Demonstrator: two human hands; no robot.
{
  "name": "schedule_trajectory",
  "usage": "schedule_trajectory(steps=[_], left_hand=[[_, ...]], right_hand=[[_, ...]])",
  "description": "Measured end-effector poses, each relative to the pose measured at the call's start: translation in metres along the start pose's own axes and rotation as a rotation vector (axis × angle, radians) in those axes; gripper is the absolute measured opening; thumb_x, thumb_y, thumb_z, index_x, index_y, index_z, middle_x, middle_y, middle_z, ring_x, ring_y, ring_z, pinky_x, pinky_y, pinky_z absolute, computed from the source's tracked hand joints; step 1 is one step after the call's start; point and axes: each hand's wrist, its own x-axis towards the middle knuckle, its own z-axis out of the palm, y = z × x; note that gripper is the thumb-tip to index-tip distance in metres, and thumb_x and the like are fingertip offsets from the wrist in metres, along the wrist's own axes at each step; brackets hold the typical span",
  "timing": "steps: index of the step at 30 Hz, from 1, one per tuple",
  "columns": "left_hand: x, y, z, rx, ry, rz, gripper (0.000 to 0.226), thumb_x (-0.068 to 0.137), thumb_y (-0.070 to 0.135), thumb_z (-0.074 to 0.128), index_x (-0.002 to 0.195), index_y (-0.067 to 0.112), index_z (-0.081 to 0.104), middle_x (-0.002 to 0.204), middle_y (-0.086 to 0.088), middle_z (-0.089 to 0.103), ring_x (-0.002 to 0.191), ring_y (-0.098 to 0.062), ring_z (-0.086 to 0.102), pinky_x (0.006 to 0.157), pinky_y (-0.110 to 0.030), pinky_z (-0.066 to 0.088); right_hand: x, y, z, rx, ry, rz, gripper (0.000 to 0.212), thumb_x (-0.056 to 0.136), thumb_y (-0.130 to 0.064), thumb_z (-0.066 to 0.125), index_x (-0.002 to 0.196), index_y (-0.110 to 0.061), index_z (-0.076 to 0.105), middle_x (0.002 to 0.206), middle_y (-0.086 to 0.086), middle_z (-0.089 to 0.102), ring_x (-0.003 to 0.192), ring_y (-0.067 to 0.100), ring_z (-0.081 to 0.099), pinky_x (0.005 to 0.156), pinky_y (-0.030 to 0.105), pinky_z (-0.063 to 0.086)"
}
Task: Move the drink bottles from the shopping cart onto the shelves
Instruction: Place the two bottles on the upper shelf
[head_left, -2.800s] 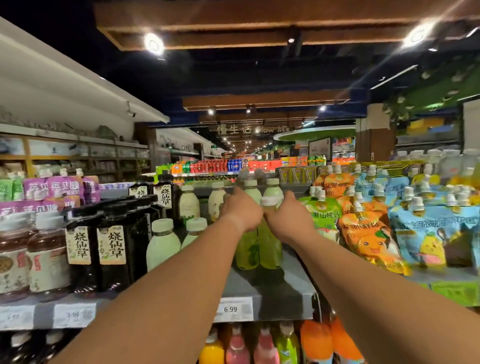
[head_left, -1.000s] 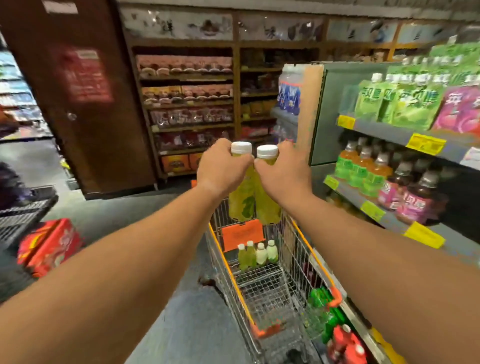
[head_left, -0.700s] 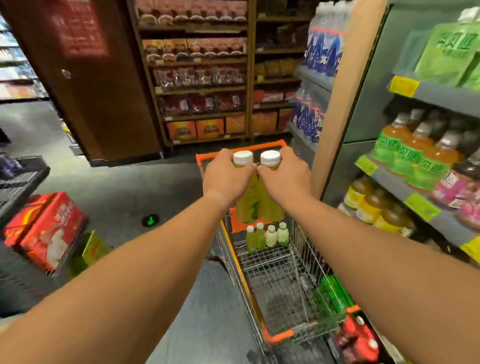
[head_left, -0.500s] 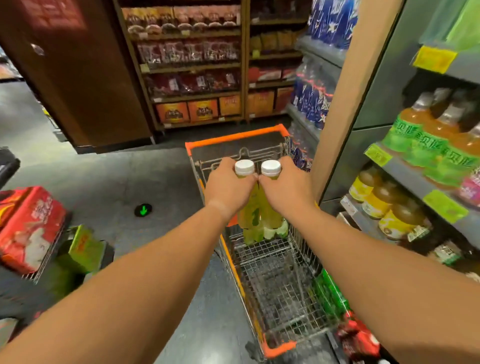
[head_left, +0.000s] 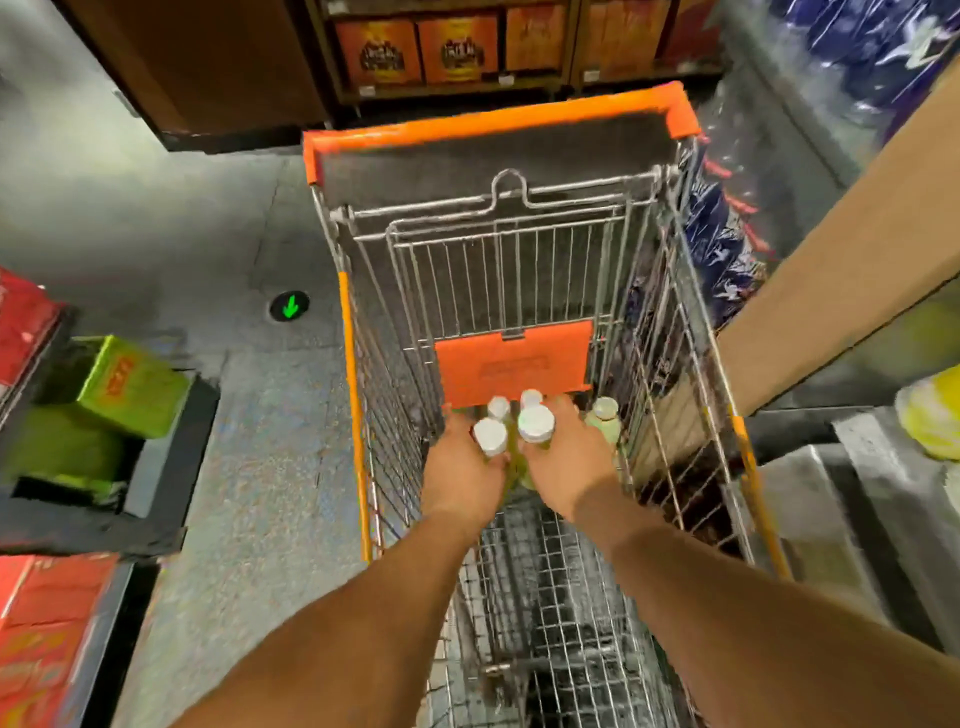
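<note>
Both my hands reach down into the wire shopping cart (head_left: 493, 124) with orange trim. My left hand (head_left: 460, 480) grips a green drink bottle with a white cap (head_left: 490, 435). My right hand (head_left: 569, 462) grips a second one (head_left: 535, 423) right beside it. The two held bottles touch, low in the cart's far end. Just beyond them stand three more white-capped bottles: two behind (head_left: 498, 408), (head_left: 531, 397) and a pale green one (head_left: 605, 415) to the right. An orange flap (head_left: 511, 361) hangs behind them.
A grey shelf unit (head_left: 857, 457) with a yellow bottle (head_left: 930, 421) runs along the right. Blue-wrapped bottle packs (head_left: 727, 244) lie beyond the cart. Red cartons (head_left: 47, 639) and green boxes (head_left: 130, 387) sit at left. Grey floor lies between.
My view turned from the upper shelf to the cart. Both hands, each still gripping a green bottle, came down from chest height into the cart beside the standing bottles.
</note>
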Motion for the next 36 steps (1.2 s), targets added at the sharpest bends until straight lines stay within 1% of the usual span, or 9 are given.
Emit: schedule_trajectory(steps=[4,10,15,23,25,27,30,32,36], left_hand=[[0.052,-0.047,0.055,0.064,0.019,-0.114,0.037,0.085,0.014,0.069,0.117,0.012,0.051,0.103,-0.013,0.069,0.096,-0.036,0.064,0.065,-0.030,0.038],[0.112,-0.105,0.096,0.074,0.110,-0.230,0.040,0.085,0.006,0.065,0.122,0.008,0.048,0.104,-0.017,0.068,0.097,-0.037,0.064,0.076,-0.043,0.053],[0.136,-0.134,0.111,-0.025,0.192,-0.322,0.024,0.084,0.003,0.058,0.090,0.022,0.045,0.087,0.000,0.063,0.087,-0.029,0.064,0.074,-0.035,0.051],[0.166,-0.134,0.108,-0.030,0.323,-0.447,0.022,0.091,0.025,0.056,0.079,0.024,0.038,0.080,-0.002,0.061,0.078,-0.028,0.061,0.070,-0.037,0.054],[0.170,-0.134,0.108,-0.066,0.323,-0.437,0.003,0.093,0.020,0.054,0.092,0.022,0.051,0.095,-0.007,0.065,0.088,-0.029,0.062,0.079,-0.040,0.053],[0.172,-0.136,0.111,-0.048,0.264,-0.356,0.027,0.093,0.012,0.054,0.119,0.013,0.054,0.117,-0.014,0.062,0.107,-0.031,0.059,0.093,-0.041,0.050],[0.166,-0.135,0.111,-0.085,0.311,-0.404,0.006,0.091,0.021,0.051,0.095,0.025,0.055,0.095,-0.005,0.066,0.092,-0.027,0.064,0.075,-0.035,0.054],[0.161,-0.133,0.108,-0.071,0.323,-0.431,0.014,0.092,0.021,0.053,0.082,0.027,0.045,0.082,0.002,0.063,0.077,-0.021,0.064,0.062,-0.028,0.051],[0.151,-0.122,0.096,-0.049,0.271,-0.393,0.018,0.087,0.009,0.055,0.097,0.022,0.048,0.091,-0.002,0.064,0.084,-0.025,0.064,0.072,-0.030,0.049]], right_hand=[[0.047,0.049,0.067,0.055,-0.061,-0.100,0.018,0.092,-0.006,0.060,0.108,0.001,0.055,0.086,0.016,0.060,0.073,0.028,0.055,0.062,0.027,0.038],[0.095,0.090,0.155,-0.054,-0.154,-0.013,0.036,0.088,-0.027,0.062,0.120,-0.012,0.053,0.111,0.009,0.058,0.098,0.029,0.058,0.076,0.030,0.042],[0.116,0.094,0.202,-0.104,-0.100,-0.083,0.032,0.089,-0.024,0.058,0.121,-0.018,0.054,0.095,0.008,0.066,0.090,0.031,0.062,0.070,0.033,0.047],[0.148,0.070,0.223,-0.076,0.040,-0.055,0.022,0.089,-0.023,0.058,0.110,-0.019,0.058,0.094,0.009,0.068,0.086,0.033,0.066,0.065,0.034,0.047],[0.152,0.068,0.224,-0.156,0.048,-0.024,0.020,0.090,-0.026,0.057,0.109,-0.019,0.056,0.094,0.009,0.069,0.086,0.034,0.067,0.066,0.035,0.049],[0.154,0.067,0.225,-0.195,0.027,-0.033,0.021,0.092,-0.024,0.056,0.111,-0.016,0.054,0.097,0.011,0.068,0.089,0.034,0.067,0.067,0.036,0.049],[0.152,0.067,0.223,-0.188,-0.033,-0.026,0.028,0.091,-0.021,0.058,0.116,-0.011,0.050,0.104,0.013,0.066,0.095,0.035,0.065,0.068,0.036,0.047],[0.148,0.068,0.219,-0.155,-0.057,-0.027,0.032,0.089,-0.021,0.060,0.118,-0.010,0.050,0.107,0.014,0.064,0.095,0.035,0.064,0.067,0.035,0.044],[0.138,0.062,0.204,-0.104,-0.064,-0.065,0.032,0.086,-0.021,0.064,0.113,-0.011,0.050,0.105,0.013,0.062,0.091,0.035,0.064,0.062,0.032,0.038]])
